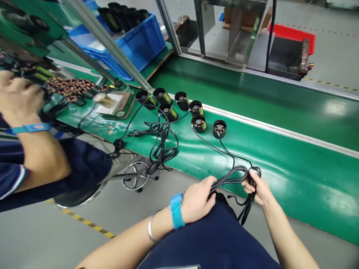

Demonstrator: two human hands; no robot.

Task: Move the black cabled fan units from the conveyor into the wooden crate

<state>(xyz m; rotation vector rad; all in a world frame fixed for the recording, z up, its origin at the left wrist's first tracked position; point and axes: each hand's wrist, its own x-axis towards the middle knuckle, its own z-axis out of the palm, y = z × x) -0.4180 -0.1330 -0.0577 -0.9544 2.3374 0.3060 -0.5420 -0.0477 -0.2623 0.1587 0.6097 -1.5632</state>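
My left hand [199, 200], with a blue wristband, is closed around one end of a looped bundle of black cable [233, 175]. The other end of the bundle is gripped by my right hand [257, 188], and cable tails hang down below it. The cable runs up across the green conveyor belt [280, 112] to a small black round motor [219, 129]. Several more black motors [182, 106] with yellow labels sit in a cluster on the belt's near edge, their cables [159, 144] tangled and hanging over the side.
A co-worker's arm [30, 149] with a blue wristband reaches over a tray of copper-wound parts [70, 87] at the left. A blue bin [140, 41] with black parts stands behind. A stool [84, 194] and its base are below. A red bin [293, 35] is beyond the belt.
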